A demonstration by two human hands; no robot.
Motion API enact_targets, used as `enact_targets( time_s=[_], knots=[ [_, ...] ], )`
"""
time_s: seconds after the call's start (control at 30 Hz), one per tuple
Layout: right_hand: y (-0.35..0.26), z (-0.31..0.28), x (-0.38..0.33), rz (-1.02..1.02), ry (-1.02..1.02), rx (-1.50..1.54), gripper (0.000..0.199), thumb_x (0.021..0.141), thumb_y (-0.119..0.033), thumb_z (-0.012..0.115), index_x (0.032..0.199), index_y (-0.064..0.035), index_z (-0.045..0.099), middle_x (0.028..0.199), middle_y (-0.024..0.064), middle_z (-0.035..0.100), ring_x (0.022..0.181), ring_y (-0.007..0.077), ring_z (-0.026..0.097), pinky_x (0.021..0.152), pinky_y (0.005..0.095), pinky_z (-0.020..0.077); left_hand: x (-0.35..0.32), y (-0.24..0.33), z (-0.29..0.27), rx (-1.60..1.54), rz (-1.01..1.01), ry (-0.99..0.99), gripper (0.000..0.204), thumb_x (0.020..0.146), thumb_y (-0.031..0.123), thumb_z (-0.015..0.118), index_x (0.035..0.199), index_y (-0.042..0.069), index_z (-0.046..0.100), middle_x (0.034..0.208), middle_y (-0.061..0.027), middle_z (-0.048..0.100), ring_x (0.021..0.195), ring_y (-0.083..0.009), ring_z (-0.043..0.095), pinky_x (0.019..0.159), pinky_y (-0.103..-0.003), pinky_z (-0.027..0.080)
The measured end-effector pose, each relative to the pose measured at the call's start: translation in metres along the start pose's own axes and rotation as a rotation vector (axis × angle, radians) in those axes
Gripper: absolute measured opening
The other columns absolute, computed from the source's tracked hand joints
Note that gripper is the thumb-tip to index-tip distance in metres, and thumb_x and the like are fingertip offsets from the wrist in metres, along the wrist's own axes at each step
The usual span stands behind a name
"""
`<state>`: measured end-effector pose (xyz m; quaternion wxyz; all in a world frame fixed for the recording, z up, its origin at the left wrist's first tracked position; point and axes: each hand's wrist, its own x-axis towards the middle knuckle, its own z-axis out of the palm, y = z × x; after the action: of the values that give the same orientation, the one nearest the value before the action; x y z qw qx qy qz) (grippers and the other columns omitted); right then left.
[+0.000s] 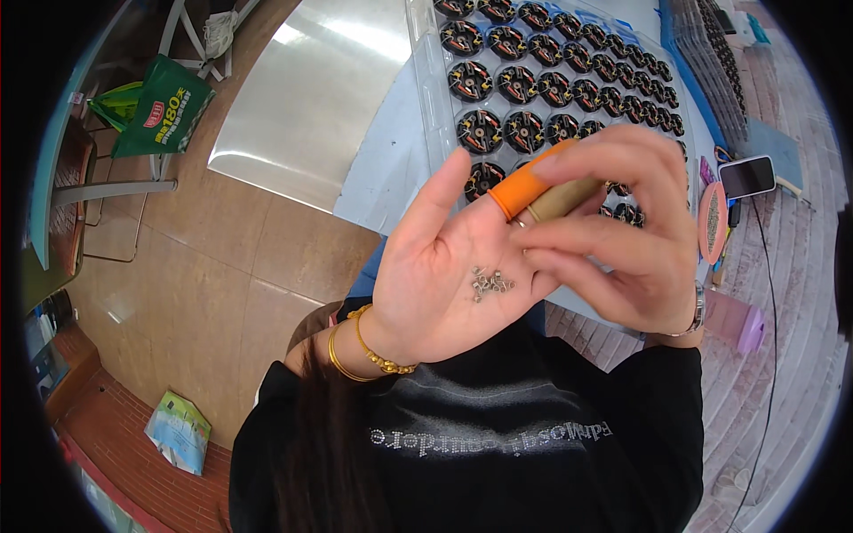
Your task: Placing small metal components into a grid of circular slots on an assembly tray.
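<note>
My left hand (435, 266) is turned palm up, with a small heap of tiny silvery metal pieces (489, 284) lying in its palm. An orange finger cot (524, 185) covers one of its fingers and an olive one (558, 202) the finger beside it. Over those fingers reaches my right hand (631, 231), its thumb and fingertips pinched together just above the palm. Whatever tiny thing sits in that pinch is too small to make out. Beyond both hands lies a clear plastic tray (426, 80) with rows of round black parts (518, 84) carrying red and yellow wires.
Stacked clear trays (702, 62) stand at the far right. Near them lie a phone (747, 177), a pink oval dish (712, 222) of small pieces and a purple-lidded container (751, 329). A dark cable (771, 293) crosses the right side. A green bag (164, 107) hangs at the left.
</note>
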<state>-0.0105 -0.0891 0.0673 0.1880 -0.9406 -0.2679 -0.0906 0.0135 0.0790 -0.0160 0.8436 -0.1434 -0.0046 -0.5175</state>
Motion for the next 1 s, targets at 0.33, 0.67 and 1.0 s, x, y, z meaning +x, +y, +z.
enact_targets(
  time_s=[0.33,0.67,1.0],
  knots=[
    [-0.007,-0.003,-0.004,0.002,-0.014,-0.113,0.028,0.055,-0.015,0.081,0.083,-0.0162,0.076,0.118,0.006,0.063,0.11,0.0283,0.051,0.092,0.0402,0.0437,0.0,-0.001,0.003,-0.01,0.053,0.074,0.077,0.103,0.057,0.017,0.156,0.001,0.014,0.157,-0.0108,0.03,0.145,-0.0205,0.028,0.119,-0.038,0.02],
    [-0.006,-0.004,0.0,0.048,0.002,-0.066,0.024,0.053,-0.011,0.081,0.074,-0.015,0.072,0.114,0.0039,0.062,0.111,0.029,0.051,0.091,0.0408,0.0443,0.005,-0.001,0.005,0.024,0.036,0.056,0.075,0.102,0.056,0.021,0.156,0.004,0.011,0.16,-0.0125,0.021,0.148,-0.0261,0.018,0.12,-0.042,0.018],
    [-0.012,-0.011,0.004,0.055,-0.003,-0.01,0.026,0.05,-0.017,0.082,0.074,-0.0147,0.073,0.11,0.004,0.064,0.107,0.0286,0.053,0.09,0.0401,0.0444,0.005,-0.004,0.008,0.081,0.016,0.116,0.07,0.104,0.051,0.02,0.157,0.006,0.013,0.161,-0.0125,0.02,0.151,-0.028,0.014,0.12,-0.044,0.018]
  ],
)
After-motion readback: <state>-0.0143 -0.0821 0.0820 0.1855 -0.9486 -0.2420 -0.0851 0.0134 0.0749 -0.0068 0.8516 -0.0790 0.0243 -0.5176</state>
